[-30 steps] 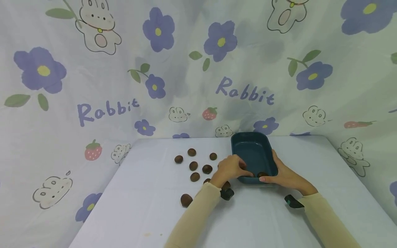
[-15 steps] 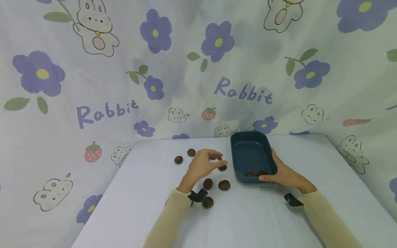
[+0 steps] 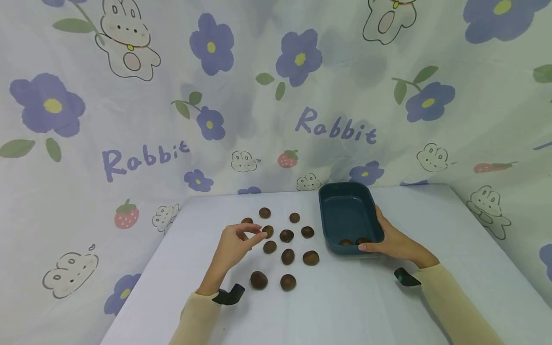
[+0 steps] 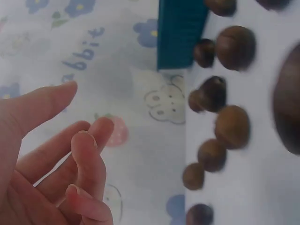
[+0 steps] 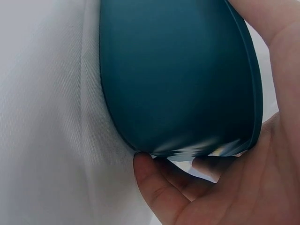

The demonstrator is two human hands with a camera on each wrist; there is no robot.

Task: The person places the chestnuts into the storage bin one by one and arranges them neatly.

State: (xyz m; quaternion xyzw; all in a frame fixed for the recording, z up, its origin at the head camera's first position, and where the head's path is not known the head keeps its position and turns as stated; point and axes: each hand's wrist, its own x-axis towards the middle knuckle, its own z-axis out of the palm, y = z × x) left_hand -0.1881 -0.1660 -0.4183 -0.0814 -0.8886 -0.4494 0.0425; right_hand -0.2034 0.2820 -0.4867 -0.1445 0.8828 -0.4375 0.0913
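Note:
A dark teal rectangular baking dish (image 3: 348,213) with rounded corners stands at the right of the table. Two brown chestnuts, one of them this chestnut (image 3: 346,242), lie at its near end. My right hand (image 3: 396,243) grips the dish's near right corner, thumb over the rim; in the right wrist view the fingers (image 5: 157,187) bend against its outer wall. Left of the dish, several chestnuts (image 3: 286,235) are scattered. My left hand (image 3: 233,245) hovers beside the left chestnuts, holding nothing. Its fingers are loosely bent and apart from the thumb in the left wrist view.
A white cloth covers the table (image 3: 345,306). Behind it hangs a curtain (image 3: 254,105) printed with flowers and rabbits. Two larger-looking chestnuts, including one chestnut (image 3: 258,280), lie nearest the front, close to the left wrist's black strap (image 3: 228,294).
My left hand has let go of a chestnut in the dish, come out, and moved left over the scattered ones. The right hand keeps its grip on the dish.

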